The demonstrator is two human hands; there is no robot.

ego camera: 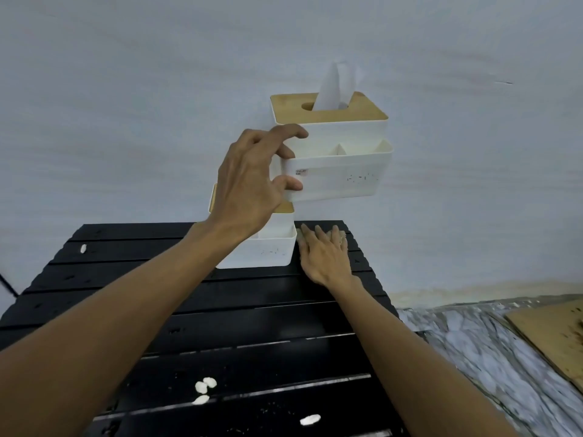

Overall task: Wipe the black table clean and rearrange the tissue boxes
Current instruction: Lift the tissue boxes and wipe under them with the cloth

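Left hand [249,181] grips a boxy white plastic, wood-lidded tissue box [334,152]; right hand [325,257] lies flat, fingers spread.

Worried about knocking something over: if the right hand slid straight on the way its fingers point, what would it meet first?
Likely nothing on the table: the right hand lies flat, pointing past the table's far edge toward the wall.

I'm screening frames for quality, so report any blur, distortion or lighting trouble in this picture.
Head view: wide-angle bending curves the black table slats and stretches both forearms; light is soft and flat, no hard shadows; the left hand and lifted tissue box look slightly soft; marble floor at right is smeared.
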